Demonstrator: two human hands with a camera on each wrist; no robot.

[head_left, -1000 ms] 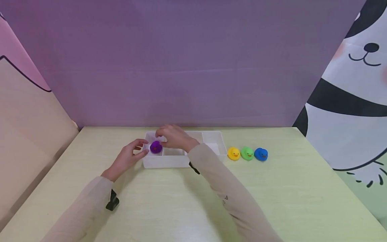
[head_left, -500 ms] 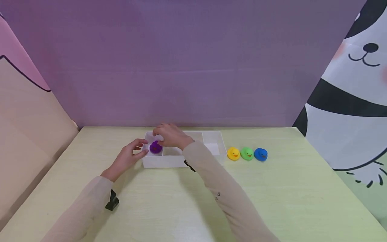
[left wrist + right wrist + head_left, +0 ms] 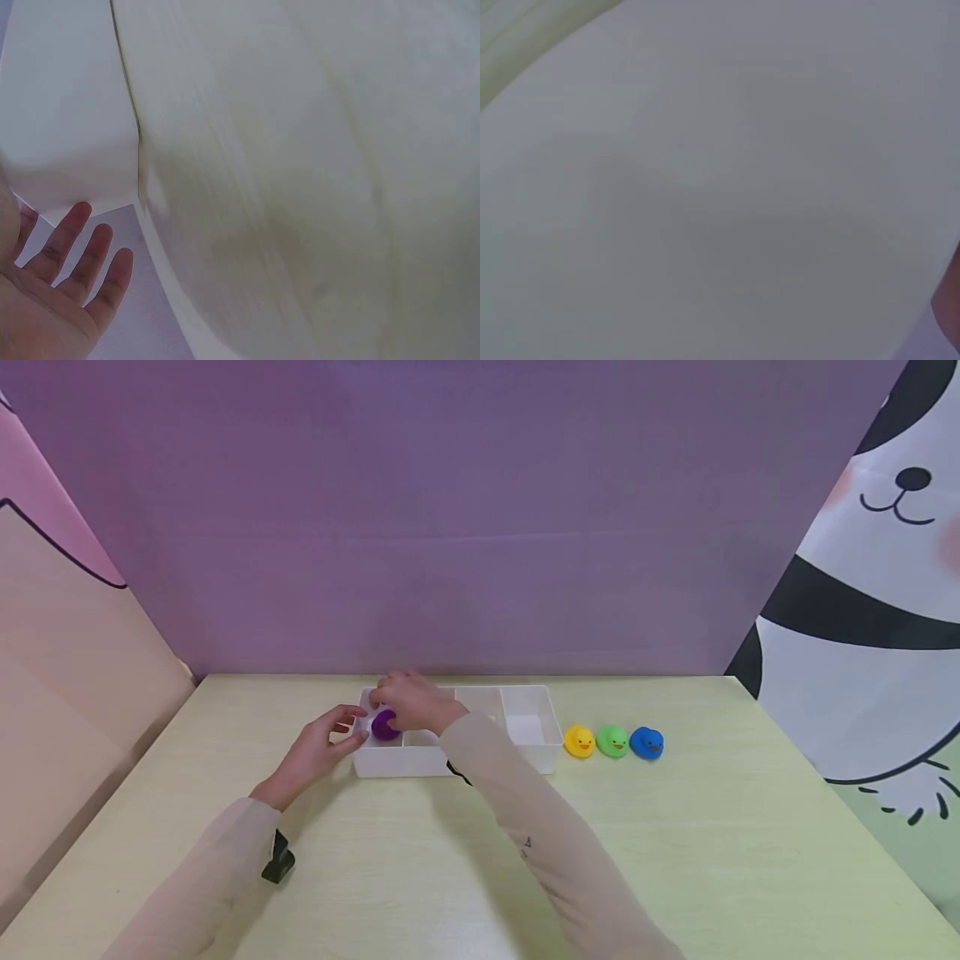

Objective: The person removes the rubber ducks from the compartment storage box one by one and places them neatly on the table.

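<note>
Right hand (image 3: 411,703) grips small purple rubber duck (image 3: 384,726) in white plastic divided tray (image 3: 534,752).
Left hand (image 3: 318,749), fingers straight, braces the tray's end, apparently to steady it.

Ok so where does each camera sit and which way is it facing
Head: looks forward and down at the white tray, purple duck, both forearms.
Left wrist: beside the left hand, fingers straight, facing the tray's outer wall and table.
Right wrist: very close, a blurred pale surface; barely any hand.
Shared: tray and table, in head and left wrist views.
</note>
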